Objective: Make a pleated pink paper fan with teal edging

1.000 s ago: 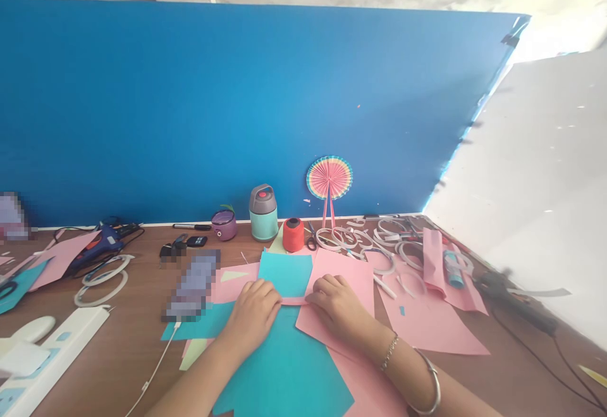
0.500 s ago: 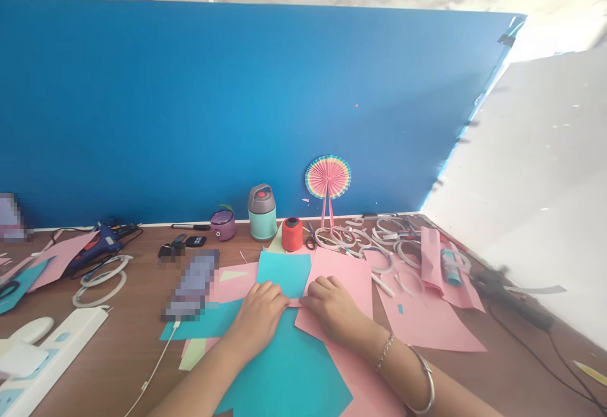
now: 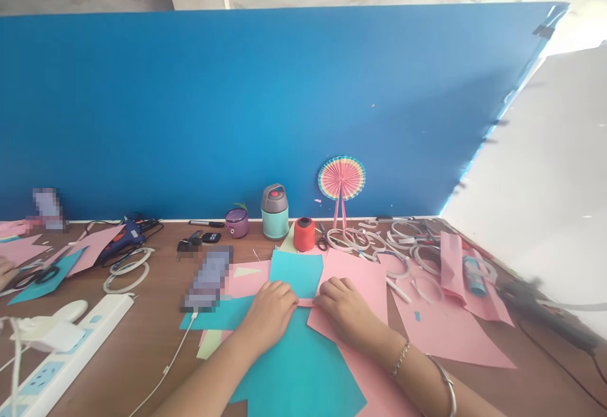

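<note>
My left hand and my right hand face each other over the papers. Both have curled fingers pinching the two ends of a narrow folded pink paper strip; their fingertips hide its ends. Under the strip lies a large teal sheet, and another teal piece shows just beyond it. Pink sheets spread beneath my right hand and forearm. Left of my left hand are a further teal sheet and a phone, blurred out, with a white cable attached.
A red thread spool, a mint flask, a purple cup and a round pleated paper fan stand along the blue partition. White tape rings lie right. A power strip and another person's hand are at left.
The view has turned slightly left, so everything sits further right in the picture. Another person's hand has come into view at the left edge. My hands keep their hold on the strip.
</note>
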A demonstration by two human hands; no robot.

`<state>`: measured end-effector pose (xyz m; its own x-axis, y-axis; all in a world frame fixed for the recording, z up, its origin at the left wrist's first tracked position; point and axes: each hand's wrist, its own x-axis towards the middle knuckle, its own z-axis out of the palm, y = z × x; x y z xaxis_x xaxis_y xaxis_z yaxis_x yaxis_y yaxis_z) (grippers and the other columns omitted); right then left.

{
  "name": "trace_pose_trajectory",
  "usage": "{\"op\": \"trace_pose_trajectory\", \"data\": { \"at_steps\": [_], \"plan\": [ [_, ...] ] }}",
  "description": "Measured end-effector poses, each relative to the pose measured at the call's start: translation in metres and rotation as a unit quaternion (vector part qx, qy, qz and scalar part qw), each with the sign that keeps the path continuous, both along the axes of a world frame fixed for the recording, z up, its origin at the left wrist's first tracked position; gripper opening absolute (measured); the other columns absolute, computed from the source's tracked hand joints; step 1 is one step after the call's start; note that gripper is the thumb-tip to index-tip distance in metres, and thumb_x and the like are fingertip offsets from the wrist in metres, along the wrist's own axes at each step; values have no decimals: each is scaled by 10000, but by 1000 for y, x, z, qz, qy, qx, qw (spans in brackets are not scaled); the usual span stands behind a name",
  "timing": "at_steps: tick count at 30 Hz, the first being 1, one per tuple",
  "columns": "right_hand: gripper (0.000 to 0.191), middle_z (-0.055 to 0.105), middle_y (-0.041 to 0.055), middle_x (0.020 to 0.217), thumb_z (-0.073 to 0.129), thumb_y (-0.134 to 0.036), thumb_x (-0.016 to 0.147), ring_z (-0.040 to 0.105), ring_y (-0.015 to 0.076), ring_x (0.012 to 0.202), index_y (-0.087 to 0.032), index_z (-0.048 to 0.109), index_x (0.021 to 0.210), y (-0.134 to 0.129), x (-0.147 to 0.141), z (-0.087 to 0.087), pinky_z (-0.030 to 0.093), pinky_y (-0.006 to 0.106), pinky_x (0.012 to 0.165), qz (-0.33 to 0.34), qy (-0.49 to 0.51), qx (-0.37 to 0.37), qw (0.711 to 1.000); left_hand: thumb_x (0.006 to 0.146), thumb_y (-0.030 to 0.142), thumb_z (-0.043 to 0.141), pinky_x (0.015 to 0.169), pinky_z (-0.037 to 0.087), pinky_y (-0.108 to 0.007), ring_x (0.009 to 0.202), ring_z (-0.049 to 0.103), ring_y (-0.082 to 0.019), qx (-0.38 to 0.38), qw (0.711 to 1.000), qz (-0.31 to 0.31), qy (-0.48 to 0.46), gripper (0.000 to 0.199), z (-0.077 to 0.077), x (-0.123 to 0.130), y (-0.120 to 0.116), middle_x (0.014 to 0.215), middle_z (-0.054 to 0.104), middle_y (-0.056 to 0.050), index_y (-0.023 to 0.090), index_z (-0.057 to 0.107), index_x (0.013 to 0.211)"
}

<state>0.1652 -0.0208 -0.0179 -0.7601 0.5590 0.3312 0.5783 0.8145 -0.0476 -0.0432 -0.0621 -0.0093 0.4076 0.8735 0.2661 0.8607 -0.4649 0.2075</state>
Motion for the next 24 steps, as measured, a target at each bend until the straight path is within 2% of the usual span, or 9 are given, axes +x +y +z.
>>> {"op": "trace_pose_trajectory", "data": {
  "at_steps": [9, 14, 19, 24],
  "plan": [
    [338, 591, 48, 785, 459, 6, 746, 470, 179, 722, -202, 636, 947, -1, 6, 3, 285, 312, 660, -6, 5, -25, 1000, 888, 73, 405, 734, 409, -316, 834, 538, -189, -28, 999, 18, 0, 292, 8, -10, -5, 840, 604, -33, 216, 659, 892],
    [322, 604, 49, 738, 410, 35, 733, 497, 171, 671, -175, 632, 835, 2, 10, 4, 288, 308, 645, -32, -4, -52, 998, 899, 97, 372, 746, 411, -329, 819, 546, -194, -32, 999, 32, 3, 326, 11, -15, -5, 816, 602, -46, 213, 676, 872],
    [386, 612, 44, 797, 390, 26, 782, 525, 163, 719, -210, 667, 910, 0, 11, 15, 290, 298, 659, -50, -32, -94, 994, 896, 104, 375, 739, 417, -324, 811, 549, -194, -78, 996, 36, 8, 345, 19, -16, -6, 826, 605, -48, 229, 696, 918],
    [397, 640, 45, 844, 403, -13, 819, 547, 183, 804, -246, 684, 974, 1, 13, 20, 311, 297, 681, -55, -12, -144, 988, 892, 93, 374, 755, 426, -331, 817, 555, -195, -114, 992, 46, 1, 377, 22, -17, -6, 841, 614, -45, 253, 706, 973]
  ]
}}
